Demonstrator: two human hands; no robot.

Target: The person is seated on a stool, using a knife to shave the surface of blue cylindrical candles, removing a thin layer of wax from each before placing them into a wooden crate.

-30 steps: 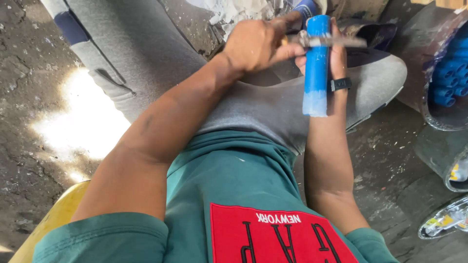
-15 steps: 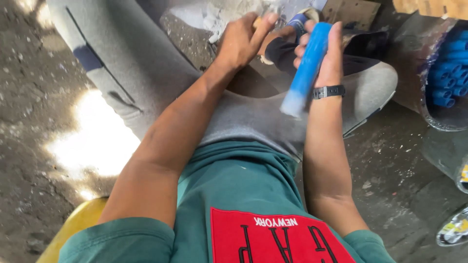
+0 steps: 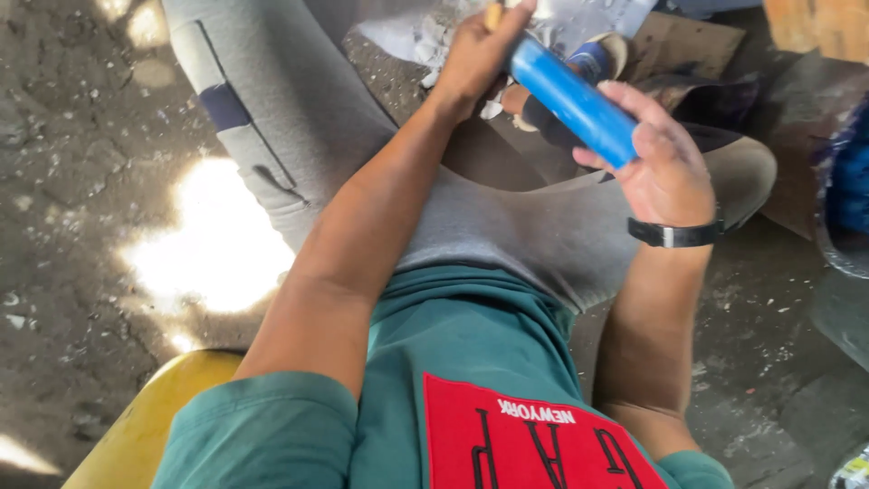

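My right hand (image 3: 665, 172), with a black watch on its wrist, holds a blue cylinder (image 3: 575, 100) by its lower end. The cylinder slants up and to the left over my grey-trousered knees (image 3: 507, 226). My left hand (image 3: 475, 59) is closed at the cylinder's upper end and touches it. A thin tan handle (image 3: 493, 14) sticks out above its fingers; the rest of that object is hidden at the frame's top edge.
A plastic bag of more blue cylinders (image 3: 846, 181) lies at the right edge. Brown cardboard (image 3: 688, 50) and white scraps (image 3: 421, 41) lie beyond my knees. I sit on a yellow seat (image 3: 145, 426) above a rough concrete floor with a bright sun patch (image 3: 213, 240).
My right hand has tipped the blue cylinder from nearly upright to a slant pointing up-left. My left hand has moved to its upper end, and the metal tool across the top is out of view.
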